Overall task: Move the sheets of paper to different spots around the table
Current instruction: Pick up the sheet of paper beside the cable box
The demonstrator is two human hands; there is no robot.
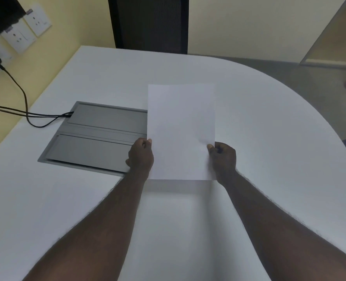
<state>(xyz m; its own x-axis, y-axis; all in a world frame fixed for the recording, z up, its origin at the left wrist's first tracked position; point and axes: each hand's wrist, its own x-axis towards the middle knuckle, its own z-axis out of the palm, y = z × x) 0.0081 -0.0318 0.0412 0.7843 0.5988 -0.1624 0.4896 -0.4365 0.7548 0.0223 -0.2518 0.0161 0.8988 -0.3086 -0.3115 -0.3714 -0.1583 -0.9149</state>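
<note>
A blank white sheet of paper (181, 126) is held up above the white table (259, 122), casting a shadow below its lower edge. My left hand (140, 156) pinches the sheet's left edge near the bottom, thumb on top. My right hand (222, 157) pinches the right edge at about the same height. The sheet's left part covers the right end of the grey panel. Whether it is one sheet or a thin stack I cannot tell.
A grey metal cable hatch (95, 134) is set into the table left of the paper, with black cables (24, 110) running from it to wall sockets (20, 35). A dark column (149, 23) stands behind the table. The table's right edge curves round.
</note>
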